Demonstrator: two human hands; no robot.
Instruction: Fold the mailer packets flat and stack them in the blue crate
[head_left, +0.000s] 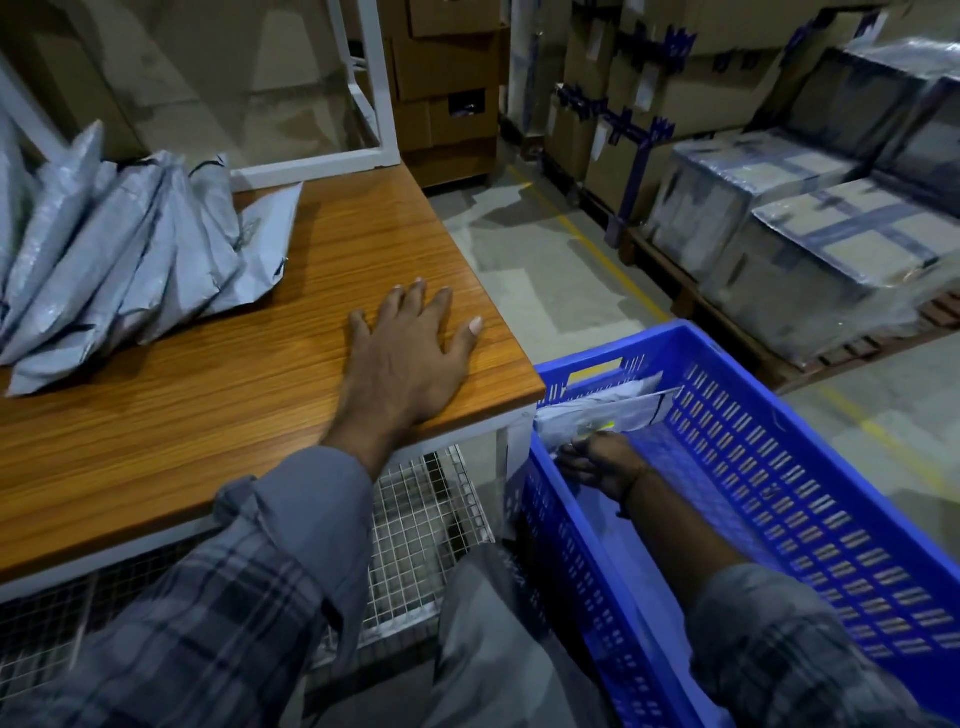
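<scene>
Plaid sleeves (249, 597) fill the lower foreground, one on each forearm of a person seated or leaning between a wooden table (291, 249) and a blue crate (810, 467). Left hand (410, 343): laid flat on the tabletop near its right corner, fingers straight and spread, holding nothing. Right hand (597, 462): lowered inside the crate at its far end, fingers curled against the underside of a folded mailer packet (602, 410); whether they pinch it or merely press it into place cannot be told, since the fingertips are hidden beneath the packet. That packet lies with at least one other against the crate's end wall, close to the table's corner; the rest of the crate floor shows bare blue plastic. Unfolded packets (119, 249), grey and puffy, lean in a heap on the far left of the table, well apart from the left hand. A white metal frame (374, 104) stands behind them, a wire mesh shelf (426, 525) sits beneath the tabletop, and wrapped cartons (831, 244) rest on pallets across the aisle.

Step in hand, by judgement: depositing a flattened packet in the crate. Most of the heap remains, so the task appears at an early stage. The next move calls for withdrawing the right hand without disturbing the stack, then reaching left across the table for another packet.
</scene>
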